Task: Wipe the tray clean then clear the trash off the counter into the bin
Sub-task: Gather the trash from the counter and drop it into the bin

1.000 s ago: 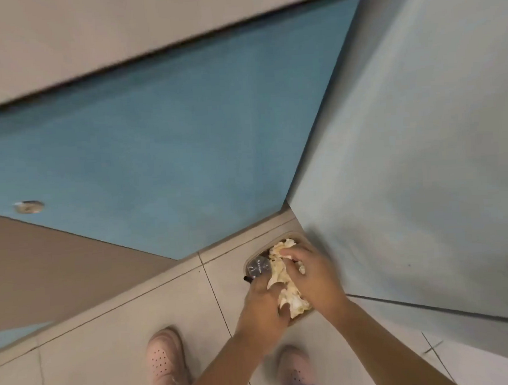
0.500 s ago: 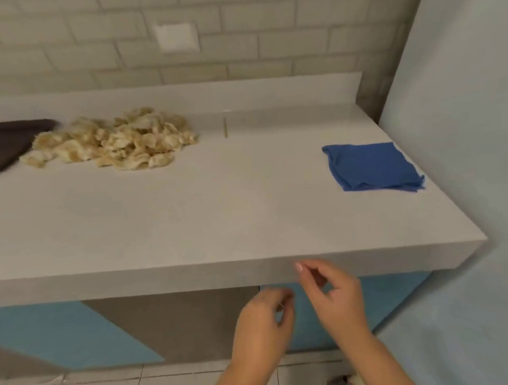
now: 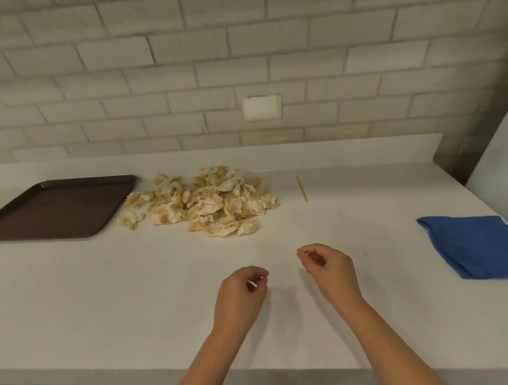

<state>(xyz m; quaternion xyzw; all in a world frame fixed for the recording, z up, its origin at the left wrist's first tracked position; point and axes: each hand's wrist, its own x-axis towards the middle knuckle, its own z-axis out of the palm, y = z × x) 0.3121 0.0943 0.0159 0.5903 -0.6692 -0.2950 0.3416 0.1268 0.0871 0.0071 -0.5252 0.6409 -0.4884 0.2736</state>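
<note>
Trash [image 3: 205, 201], a heap of crumpled yellowish scraps, lies on the tabletop [image 3: 104, 290] just right of the bare tray [image 3: 54, 209]. My left hand [image 3: 238, 300] and right hand [image 3: 332, 274] hover further right of the tray, fingers loosely curled and empty, ready, I judge, to gather it

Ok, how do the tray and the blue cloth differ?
The tray is rigid, rimmed and dark brown, far left beside the trash pile; the blue cloth is soft and folded, alone at the right end. The tray lies farther back than the cloth. Both lie flat on the counter.
</note>
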